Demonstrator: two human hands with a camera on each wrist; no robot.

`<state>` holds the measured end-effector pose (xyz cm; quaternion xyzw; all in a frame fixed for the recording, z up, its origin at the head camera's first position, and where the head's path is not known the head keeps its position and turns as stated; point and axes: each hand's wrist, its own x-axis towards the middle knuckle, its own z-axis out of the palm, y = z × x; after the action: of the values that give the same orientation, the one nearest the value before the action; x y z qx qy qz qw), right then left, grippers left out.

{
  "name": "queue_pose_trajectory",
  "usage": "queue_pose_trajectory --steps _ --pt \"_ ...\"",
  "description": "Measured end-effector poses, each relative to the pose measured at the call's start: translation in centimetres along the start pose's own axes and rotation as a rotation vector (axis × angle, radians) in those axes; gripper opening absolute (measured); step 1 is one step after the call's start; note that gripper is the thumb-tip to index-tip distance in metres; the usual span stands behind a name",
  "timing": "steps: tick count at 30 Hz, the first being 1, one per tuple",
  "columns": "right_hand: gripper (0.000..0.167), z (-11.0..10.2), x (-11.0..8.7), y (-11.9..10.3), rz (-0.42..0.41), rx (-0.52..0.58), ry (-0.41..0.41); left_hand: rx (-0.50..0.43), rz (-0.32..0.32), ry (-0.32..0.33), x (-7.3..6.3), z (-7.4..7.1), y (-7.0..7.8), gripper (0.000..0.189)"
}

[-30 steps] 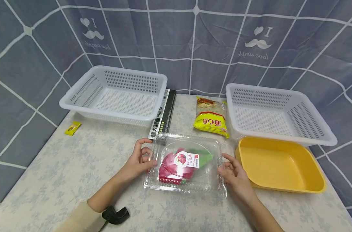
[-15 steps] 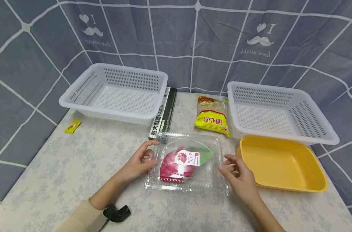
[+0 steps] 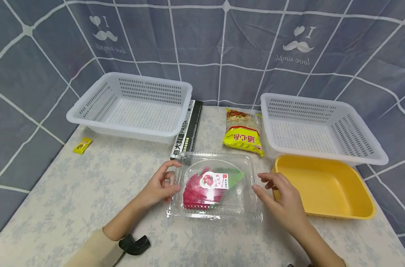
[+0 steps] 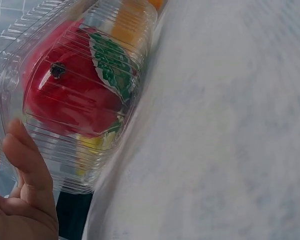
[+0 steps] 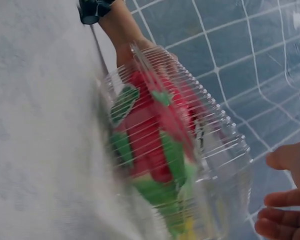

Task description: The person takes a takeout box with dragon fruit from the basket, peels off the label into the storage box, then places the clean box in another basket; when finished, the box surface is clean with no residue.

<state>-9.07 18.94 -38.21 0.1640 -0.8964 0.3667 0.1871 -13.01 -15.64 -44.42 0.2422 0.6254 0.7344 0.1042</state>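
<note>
A clear plastic clamshell box [image 3: 237,209] lies on the table, with a red and green dragon fruit [image 3: 197,194] inside, probably a toy. A white label [image 3: 219,181] with a picture of the fruit sits on the lid. At the box's left edge, my left hand [image 3: 159,187] holds it, thumb on the rim and fingers bent along the side. My right hand [image 3: 284,202] is off the right edge, thumb and fingers spread, holding nothing. The right wrist view shows a gap between the right fingertips [image 5: 272,212] and the ridged side of the box.
White perforated baskets stand at back left [image 3: 135,128] and back right [image 3: 322,150]. A yellow tub [image 3: 322,193] is beside the right hand. Between the baskets lie a black and white pasta box [image 3: 189,129] and a yellow macaroni bag [image 3: 243,135]. A small yellow packet [image 3: 82,145] is far left.
My right hand has let go of the box's right edge and drawn away to the right, its fingers opening. My left hand and the box have stayed nearly in place.
</note>
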Motion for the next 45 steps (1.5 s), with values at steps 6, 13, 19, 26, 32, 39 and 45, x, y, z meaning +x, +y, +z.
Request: queue_pose_trajectory --steps 6,13,19,26,32,39,45 --pt "0.026 0.4 1.8 -0.7 -0.123 -0.014 -0.058 -0.048 -0.002 -0.009 0.0 -0.1 0.0 0.055" --pt "0.019 1.8 3.3 -1.1 -0.164 0.007 -0.132 -0.049 -0.002 -0.009 0.1 0.0 -0.1 0.055" --pt "0.016 2.7 4.3 -1.7 -0.159 -0.056 -0.207 -0.051 0.009 -0.01 0.2 0.0 -0.2 0.054" --pt "0.015 3.2 4.7 -2.4 -0.135 -0.073 -0.266 -0.051 0.013 -0.012 0.2 0.0 -0.2 0.053" --pt "0.012 3.5 5.0 -2.7 -0.099 -0.09 -0.272 -0.045 -0.006 -0.003 0.1 0.1 -0.1 0.054" --pt "0.01 3.6 5.0 -2.9 -0.064 -0.086 -0.291 -0.044 -0.029 0.006 0.0 0.1 0.0 0.055" --pt "0.011 3.7 5.1 -2.9 -0.027 -0.051 -0.313 -0.044 -0.015 0.0 -0.1 0.0 0.0 0.055"
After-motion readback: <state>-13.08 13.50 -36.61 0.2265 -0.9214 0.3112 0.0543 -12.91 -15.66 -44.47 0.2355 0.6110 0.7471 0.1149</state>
